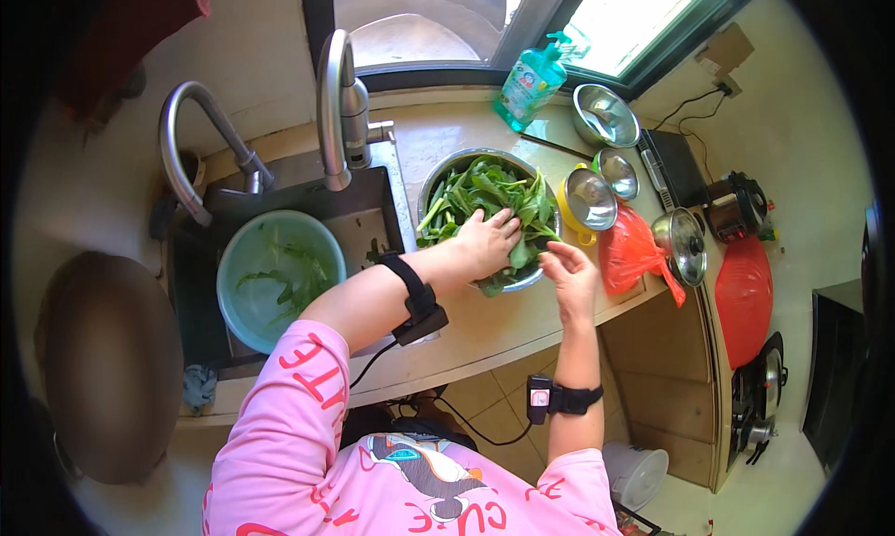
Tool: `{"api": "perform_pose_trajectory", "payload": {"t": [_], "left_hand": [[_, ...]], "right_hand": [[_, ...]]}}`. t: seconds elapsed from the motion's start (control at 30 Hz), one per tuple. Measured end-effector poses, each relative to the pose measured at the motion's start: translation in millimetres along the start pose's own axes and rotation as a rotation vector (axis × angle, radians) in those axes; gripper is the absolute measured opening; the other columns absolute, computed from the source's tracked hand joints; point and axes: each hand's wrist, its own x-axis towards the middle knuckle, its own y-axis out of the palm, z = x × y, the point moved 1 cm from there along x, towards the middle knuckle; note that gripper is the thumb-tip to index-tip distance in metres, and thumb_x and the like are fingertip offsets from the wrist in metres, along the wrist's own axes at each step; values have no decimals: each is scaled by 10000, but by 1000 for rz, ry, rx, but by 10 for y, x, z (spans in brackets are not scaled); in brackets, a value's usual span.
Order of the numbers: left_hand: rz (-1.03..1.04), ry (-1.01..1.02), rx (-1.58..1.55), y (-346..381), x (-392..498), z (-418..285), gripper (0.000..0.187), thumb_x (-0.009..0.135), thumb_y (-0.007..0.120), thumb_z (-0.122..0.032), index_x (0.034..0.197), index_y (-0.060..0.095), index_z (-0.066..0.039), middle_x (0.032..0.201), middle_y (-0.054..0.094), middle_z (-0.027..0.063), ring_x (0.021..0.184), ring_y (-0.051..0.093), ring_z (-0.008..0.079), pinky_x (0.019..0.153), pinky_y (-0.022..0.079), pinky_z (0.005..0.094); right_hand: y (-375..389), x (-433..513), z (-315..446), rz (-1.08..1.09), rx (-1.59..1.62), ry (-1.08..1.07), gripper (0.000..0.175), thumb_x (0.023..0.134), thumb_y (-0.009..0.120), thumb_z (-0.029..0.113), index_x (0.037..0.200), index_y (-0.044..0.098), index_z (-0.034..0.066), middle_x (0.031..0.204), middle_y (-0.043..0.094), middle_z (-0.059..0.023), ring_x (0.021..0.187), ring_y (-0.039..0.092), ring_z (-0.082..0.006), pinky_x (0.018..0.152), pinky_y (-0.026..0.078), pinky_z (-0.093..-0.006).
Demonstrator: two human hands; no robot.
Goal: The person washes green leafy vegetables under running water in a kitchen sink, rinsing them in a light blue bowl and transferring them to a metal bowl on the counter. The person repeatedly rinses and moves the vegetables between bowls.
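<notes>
A stainless steel bowl (428, 186) heaped with leafy greens (482, 186) stands on the counter, right of the sink. My left hand (493, 244) lies palm down on the greens, fingers spread. At the bowl's near right edge is my right hand (573, 277), its thumb and fingertips close together by the end of a green stem (547, 232). Whether they pinch that stem is not plain. In the sink sits a pale green plastic basin (222, 284), holding water and several loose leaves (301, 284).
Two curved faucets (335, 109) rise behind the sink (199, 319). Right of the bowl are a yellow-handled steel cup (591, 199), a red plastic bag (629, 249) and a lidded pot (682, 246). A green pump bottle (531, 81) stands by the window. Another person's head (112, 368) is at left.
</notes>
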Motion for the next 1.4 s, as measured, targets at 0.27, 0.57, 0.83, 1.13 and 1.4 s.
{"api": "perform_pose_trajectory", "payload": {"t": [0.27,0.57,0.83,1.13,1.4], "left_hand": [[-641,22,-422,-435,-1355,765,365,744,572,-37,1109,561,-37,1113,567,133,1045,530,314,881,443,374],[440,-857,-389,970,-3508,1992,784,718,672,-464,1226,439,86,1237,474,263,1170,458,328,988,356,368],[847,-697,-504,2129,-3087,2058,925,629,653,-626,1268,451,13,1278,460,224,1175,446,348,977,367,369],[1148,-467,-794,2301,-3118,1977,466,814,539,-465,904,651,-22,817,633,139,690,581,246,668,452,419],[341,-1195,-863,1705,-3574,2523,622,849,467,-547,950,585,55,619,565,133,486,521,222,486,434,343]], "right_hand": [[739,-781,746,441,89,-273,126,824,587,-4,945,612,-28,890,651,-83,735,591,-87,685,486,-220],[2051,-855,-497,782,-1177,-310,565,715,563,-22,1246,400,81,1219,441,-228,886,595,-372,738,500,-436],[2017,-868,-432,585,-1065,-351,656,666,746,140,1238,434,61,1268,384,-184,1086,484,-363,863,456,-411],[1989,-872,-473,744,-970,-225,399,760,665,236,1090,554,41,965,590,-162,863,591,-326,730,486,-405],[2117,-884,-494,829,-937,-287,361,762,662,231,1058,573,44,894,622,-160,788,613,-323,693,495,-399]]}}
